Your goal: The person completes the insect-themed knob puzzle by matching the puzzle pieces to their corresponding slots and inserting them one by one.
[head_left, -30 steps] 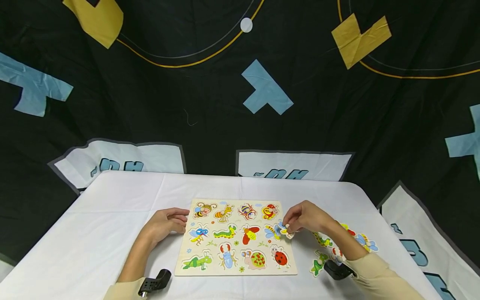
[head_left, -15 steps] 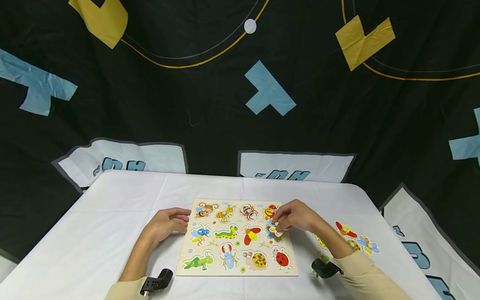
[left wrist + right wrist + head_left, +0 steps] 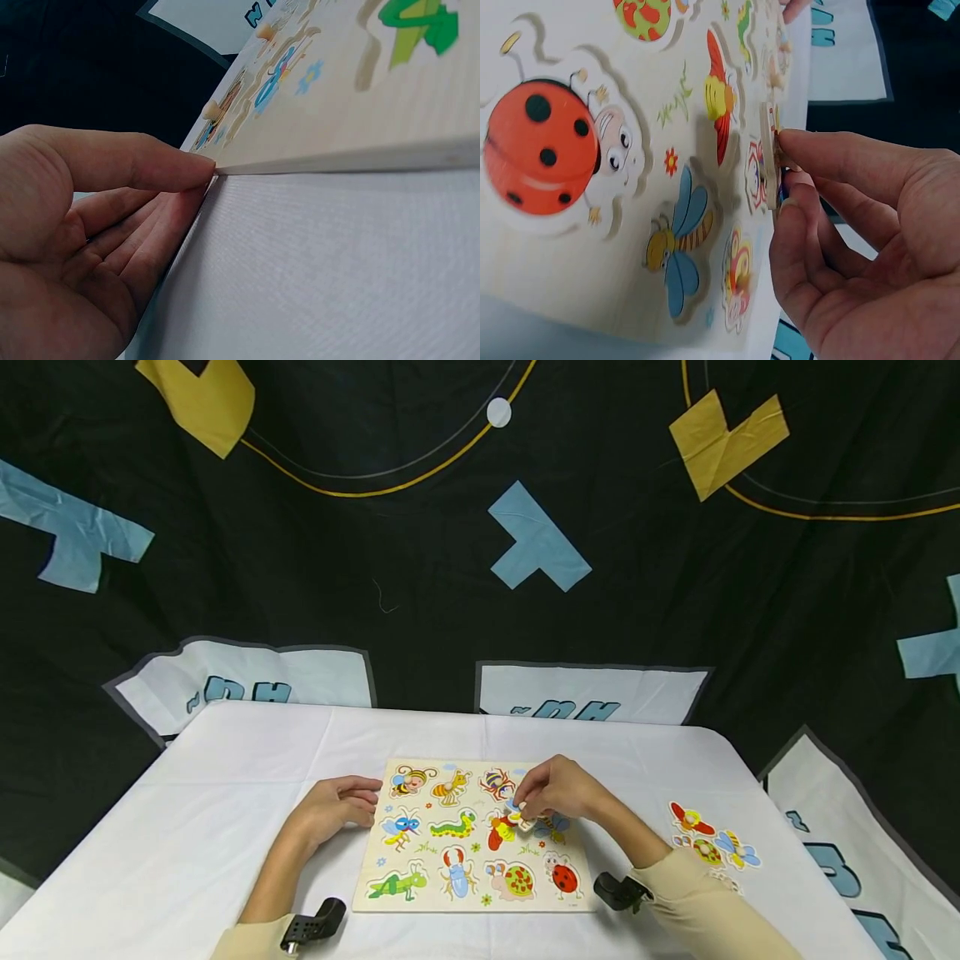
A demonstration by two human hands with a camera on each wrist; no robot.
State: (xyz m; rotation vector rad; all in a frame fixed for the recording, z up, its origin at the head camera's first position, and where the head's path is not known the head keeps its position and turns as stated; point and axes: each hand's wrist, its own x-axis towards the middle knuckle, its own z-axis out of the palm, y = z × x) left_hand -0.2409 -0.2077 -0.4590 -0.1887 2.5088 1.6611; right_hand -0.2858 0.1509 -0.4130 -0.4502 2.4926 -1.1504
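Observation:
A wooden insect puzzle board (image 3: 420,902) lies on the table. My left hand (image 3: 342,808) touches its left edge with thumb tip and fingertips; in the left wrist view the thumb (image 3: 135,159) meets the board's edge. My right hand (image 3: 558,789) pinches a knobbed wooden puzzle piece (image 3: 518,815) between thumb and fingers, above the board near the red-winged insect shape. The right wrist view shows the held piece (image 3: 769,154) tilted on edge, its picture mostly hidden. Below it are a blue-winged insect recess (image 3: 681,244) and a ladybird recess (image 3: 544,146).
Several loose puzzle pieces lie on the table to the right, among them a red-winged one (image 3: 691,819) and a blue-winged one (image 3: 737,850). Knobbed pieces, such as the bee (image 3: 411,782), sit in the top row. A dark curtain (image 3: 420,610) hangs behind the table.
My right hand has moved left with the puzzle piece, from the board's right edge to over its middle row. The left hand stays at the board's left edge.

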